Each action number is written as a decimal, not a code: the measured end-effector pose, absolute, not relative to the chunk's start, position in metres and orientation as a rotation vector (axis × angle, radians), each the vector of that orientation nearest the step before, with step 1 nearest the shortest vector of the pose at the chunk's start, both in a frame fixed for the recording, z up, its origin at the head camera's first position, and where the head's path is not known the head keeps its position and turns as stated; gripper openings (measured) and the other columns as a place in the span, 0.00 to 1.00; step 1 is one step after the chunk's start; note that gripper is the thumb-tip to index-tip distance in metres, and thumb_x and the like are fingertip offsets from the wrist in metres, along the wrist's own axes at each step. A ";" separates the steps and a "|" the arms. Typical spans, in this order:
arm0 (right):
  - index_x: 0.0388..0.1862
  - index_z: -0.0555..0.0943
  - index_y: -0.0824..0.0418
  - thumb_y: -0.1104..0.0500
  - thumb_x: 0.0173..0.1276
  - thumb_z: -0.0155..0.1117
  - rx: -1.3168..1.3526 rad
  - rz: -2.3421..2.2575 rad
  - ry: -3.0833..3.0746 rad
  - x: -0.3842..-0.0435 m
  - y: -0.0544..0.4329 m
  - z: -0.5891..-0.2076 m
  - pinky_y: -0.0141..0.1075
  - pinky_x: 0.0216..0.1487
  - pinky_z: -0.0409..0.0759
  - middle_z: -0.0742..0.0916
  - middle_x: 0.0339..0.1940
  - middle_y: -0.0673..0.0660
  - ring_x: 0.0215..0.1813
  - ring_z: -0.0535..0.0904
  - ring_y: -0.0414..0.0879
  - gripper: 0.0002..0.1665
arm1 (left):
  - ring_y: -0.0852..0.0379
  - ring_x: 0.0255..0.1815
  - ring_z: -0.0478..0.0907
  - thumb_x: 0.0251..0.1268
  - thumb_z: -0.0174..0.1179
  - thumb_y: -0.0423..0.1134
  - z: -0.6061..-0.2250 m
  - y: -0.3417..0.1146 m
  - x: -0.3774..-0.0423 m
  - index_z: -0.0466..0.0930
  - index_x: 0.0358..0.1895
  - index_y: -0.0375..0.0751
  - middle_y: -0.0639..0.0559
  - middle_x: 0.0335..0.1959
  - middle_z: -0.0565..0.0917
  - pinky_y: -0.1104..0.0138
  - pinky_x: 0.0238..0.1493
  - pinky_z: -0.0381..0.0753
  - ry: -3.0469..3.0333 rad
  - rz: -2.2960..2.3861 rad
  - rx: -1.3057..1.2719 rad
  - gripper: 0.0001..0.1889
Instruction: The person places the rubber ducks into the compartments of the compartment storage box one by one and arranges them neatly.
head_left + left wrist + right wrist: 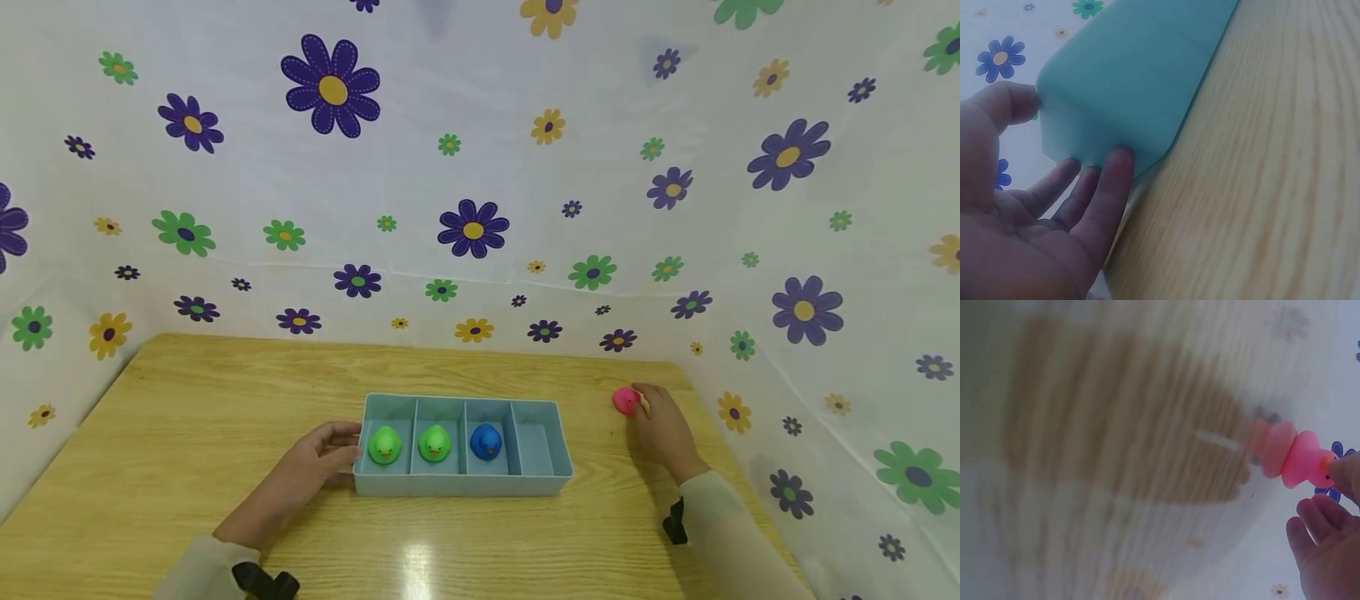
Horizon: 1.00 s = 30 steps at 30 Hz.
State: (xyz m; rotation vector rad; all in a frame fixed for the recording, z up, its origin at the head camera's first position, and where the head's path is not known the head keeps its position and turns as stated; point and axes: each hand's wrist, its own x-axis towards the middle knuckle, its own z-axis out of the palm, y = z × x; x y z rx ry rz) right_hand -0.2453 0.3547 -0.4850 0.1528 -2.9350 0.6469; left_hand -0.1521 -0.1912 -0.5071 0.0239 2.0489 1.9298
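A pale blue tray [457, 485] with four-sided compartments in a row stands on the table. Two green rubber ducks [385, 446] sit in its first two compartments from the left, and a blue rubber duck [486, 442] in the third; the rightmost holds nothing. My left hand [318, 457] rests against the tray's left end, thumb and fingertips on the outer wall. Right of the tray, my right hand [663, 429] pinches a pink rubber duck [1305, 459] by the head near the beak. Its other fingers [1313, 525] stay loosely bent beside the duck.
The wooden table [225, 400] ends at the back and right against a white cloth [420, 100] printed with flowers. The pink duck is near the table's right back corner. A black strap device [264, 581] sits on the left wrist.
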 end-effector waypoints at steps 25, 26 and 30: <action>0.61 0.77 0.75 0.65 0.74 0.59 0.127 0.749 -2.890 -0.248 0.352 -0.486 0.62 0.61 0.79 0.81 0.58 0.73 0.58 0.79 0.68 0.21 | 0.44 0.64 0.75 0.78 0.59 0.42 -0.506 -0.191 -0.154 0.63 0.75 0.34 0.35 0.67 0.71 0.57 0.54 0.87 2.056 1.926 0.020 0.30; 0.61 0.77 0.75 0.65 0.74 0.60 0.127 0.746 -2.890 -0.248 0.352 -0.485 0.62 0.61 0.79 0.82 0.58 0.73 0.58 0.79 0.68 0.21 | 0.44 0.63 0.75 0.78 0.59 0.43 -0.506 -0.191 -0.154 0.64 0.75 0.34 0.35 0.67 0.72 0.56 0.54 0.87 2.056 1.928 0.012 0.30; 0.61 0.78 0.75 0.64 0.75 0.61 0.133 0.706 -2.903 -0.247 0.351 -0.486 0.61 0.61 0.79 0.83 0.57 0.73 0.58 0.79 0.67 0.21 | 0.44 0.63 0.75 0.78 0.59 0.42 -0.508 -0.192 -0.153 0.63 0.75 0.34 0.35 0.67 0.71 0.56 0.55 0.87 2.058 1.923 0.015 0.30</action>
